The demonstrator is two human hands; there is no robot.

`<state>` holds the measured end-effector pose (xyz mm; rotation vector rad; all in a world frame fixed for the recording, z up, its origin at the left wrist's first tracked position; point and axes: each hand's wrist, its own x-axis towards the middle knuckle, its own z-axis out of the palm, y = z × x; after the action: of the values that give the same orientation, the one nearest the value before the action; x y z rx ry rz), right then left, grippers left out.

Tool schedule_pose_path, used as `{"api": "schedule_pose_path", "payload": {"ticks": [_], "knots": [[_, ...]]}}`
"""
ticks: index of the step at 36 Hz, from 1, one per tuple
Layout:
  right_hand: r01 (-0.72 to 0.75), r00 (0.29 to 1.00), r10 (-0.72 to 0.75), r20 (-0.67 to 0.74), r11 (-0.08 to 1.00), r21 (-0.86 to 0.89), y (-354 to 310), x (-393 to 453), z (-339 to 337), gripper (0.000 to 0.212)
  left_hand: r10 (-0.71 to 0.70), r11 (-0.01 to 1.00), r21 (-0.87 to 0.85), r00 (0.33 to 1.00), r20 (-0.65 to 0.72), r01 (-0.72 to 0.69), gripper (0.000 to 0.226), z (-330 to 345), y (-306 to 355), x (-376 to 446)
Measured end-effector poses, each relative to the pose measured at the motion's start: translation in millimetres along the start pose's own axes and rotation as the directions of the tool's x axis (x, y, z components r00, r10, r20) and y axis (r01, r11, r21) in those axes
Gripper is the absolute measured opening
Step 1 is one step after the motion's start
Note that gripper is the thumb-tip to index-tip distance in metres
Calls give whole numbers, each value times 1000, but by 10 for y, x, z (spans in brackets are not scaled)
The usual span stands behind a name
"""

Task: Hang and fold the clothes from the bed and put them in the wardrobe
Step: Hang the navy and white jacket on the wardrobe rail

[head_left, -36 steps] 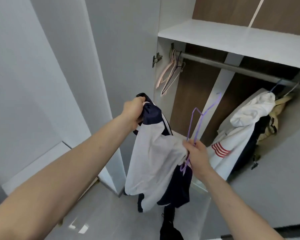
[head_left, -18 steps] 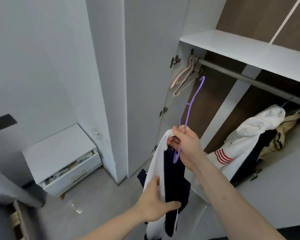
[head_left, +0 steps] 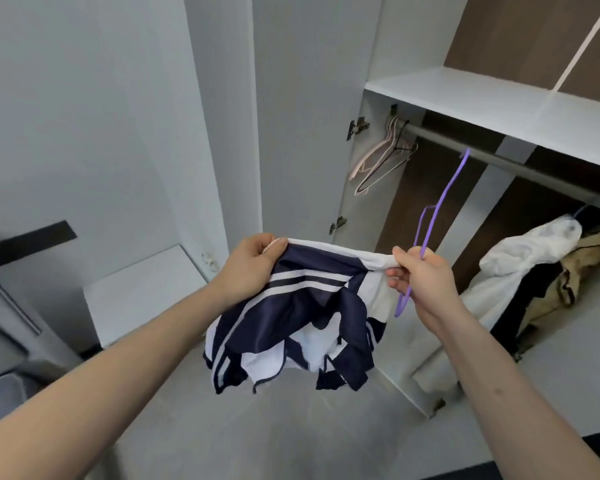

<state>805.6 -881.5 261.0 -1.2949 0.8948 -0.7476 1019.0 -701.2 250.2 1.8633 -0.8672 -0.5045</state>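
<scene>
Left hand (head_left: 253, 268): grip clamped on the left end of the garment's white edge, fingers curled over the fabric, arm reaching in from the lower left.
Right hand (head_left: 421, 278): grip pinched on the right end of the same white edge, and the purple hanger is held in this hand too.
Garment (head_left: 298, 327): navy and white top with white stripes, stretched between the two hands in the air in front of the open wardrobe; the rest hangs bunched below, above the floor (head_left: 291, 438).
Purple hanger (head_left: 433, 220): thin, tilted, its hook up near the rail, its lower end poking out under the right hand.
Wardrobe (head_left: 371, 188): door open, a white shelf (head_left: 482, 98) above the rail (head_left: 499, 157).
Empty hangers (head_left: 378, 161): pink and dark ones, hung at the left end of the rail.
Hung clothes (head_left: 520, 265): a white piece with darker and tan pieces beside it, at the right end of the rail.
Nightstand (head_left: 142, 292): white, against the wall left of the wardrobe.
</scene>
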Motion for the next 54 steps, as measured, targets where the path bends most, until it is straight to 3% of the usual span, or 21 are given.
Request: {"api": "schedule_pose_path", "payload": {"ticks": [4, 8, 11, 13, 15, 21, 27, 30, 33, 39, 42, 43, 47, 50, 54], "knots": [[12, 999, -11, 37, 1000, -6, -24, -126, 41, 19, -58, 995, -68, 991, 124, 66, 39, -196, 298, 43], [68, 992, -59, 110, 994, -85, 142, -444, 176, 40, -125, 975, -147, 960, 251, 165, 43, -311, 531, 66], [75, 979, -34, 201, 977, -200, 492, -681, 336, 28, -184, 946, -213, 946, 268, 245, 41, -331, 618, 95], [92, 969, -26, 245, 961, -261, 707, -757, 454, 44, -242, 917, -241, 924, 295, 317, 42, -329, 653, 119], [167, 964, -84, 253, 930, -326, 793, -768, 581, 47, -285, 897, -229, 892, 351, 377, 46, -337, 664, 128], [285, 958, -240, 158, 863, -416, 749, -611, 843, 22, -307, 872, -206, 824, 477, 444, 45, -432, 637, 114], [197, 975, -136, 178, 899, -390, 791, -382, 896, 36, -292, 846, -259, 812, 505, 465, 43, -609, 538, 143], [174, 974, -123, 189, 944, -280, 754, -348, 886, 43, -286, 884, -230, 860, 422, 407, 45, -723, 397, 163], [222, 963, -191, 189, 963, -156, 571, -368, 848, 45, -215, 976, 22, 941, 261, 217, 44, -878, 119, 232], [318, 918, -295, 265, 947, -47, 62, -362, 919, 49, -206, 885, 442, 974, 89, 147, 41, -830, -597, 252], [330, 897, -288, 334, 941, -73, -44, -376, 1014, 50, -114, 912, 401, 992, 52, 84, 11, -633, -720, 54], [331, 895, -282, 345, 940, -89, -44, -372, 1042, 49, -67, 937, 347, 997, 43, 48, 10, -554, -691, -62], [298, 908, -226, 354, 940, -164, -21, -338, 1120, 46, 119, 991, 41, 986, 115, -124, 17, -188, -458, -625], [248, 924, -171, 341, 949, -196, -2, -315, 1149, 47, 259, 959, 55, 939, 226, -278, 22, 44, -402, -894], [183, 944, -108, 312, 958, -221, -6, -285, 1160, 49, 308, 944, 65, 937, 166, -322, 51, 244, -392, -895]]}}
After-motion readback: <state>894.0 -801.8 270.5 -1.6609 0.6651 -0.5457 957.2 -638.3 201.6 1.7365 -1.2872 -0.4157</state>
